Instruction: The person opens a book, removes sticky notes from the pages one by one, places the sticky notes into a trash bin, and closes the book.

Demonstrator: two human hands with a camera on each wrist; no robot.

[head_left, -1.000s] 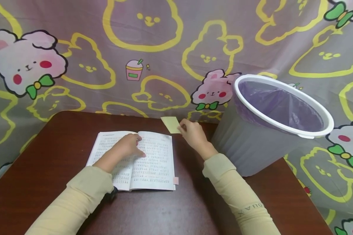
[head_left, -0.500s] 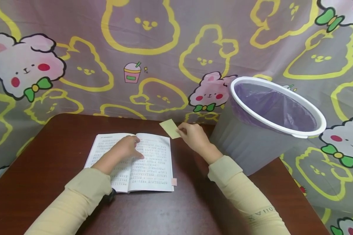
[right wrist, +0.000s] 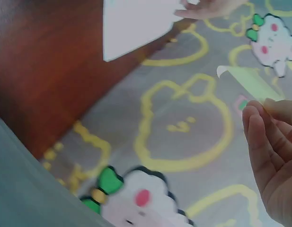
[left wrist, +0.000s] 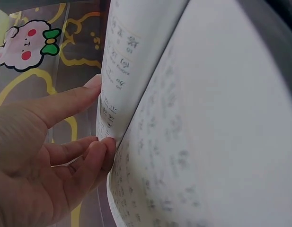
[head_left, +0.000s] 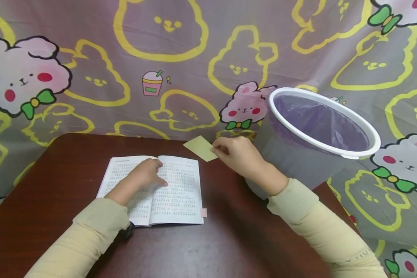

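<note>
An open book (head_left: 180, 197) with printed pages lies on the dark wooden table, a pink tab (head_left: 204, 212) sticking out at its right edge. My left hand (head_left: 144, 173) rests across the middle of the book. In the left wrist view its thumb and fingertips (left wrist: 108, 146) touch the pages near the fold, thumb spread from the fingers. Beyond the book's upper right corner, my right hand (head_left: 241, 154) pinches a yellow sticky note (head_left: 199, 148) by one corner between thumb and fingertips. The right wrist view shows the sticky note (right wrist: 254, 82) with a curled end.
A grey waste bin (head_left: 299, 162) with a white rim and purple liner stands at the right, just behind my right hand. A cartoon-patterned cloth (head_left: 184, 73) hangs along the back of the table (head_left: 55, 189).
My right hand has moved slightly right with the sticky note, now in front of the bin, and the note has turned to a diamond angle. The left hand stays on the book.
</note>
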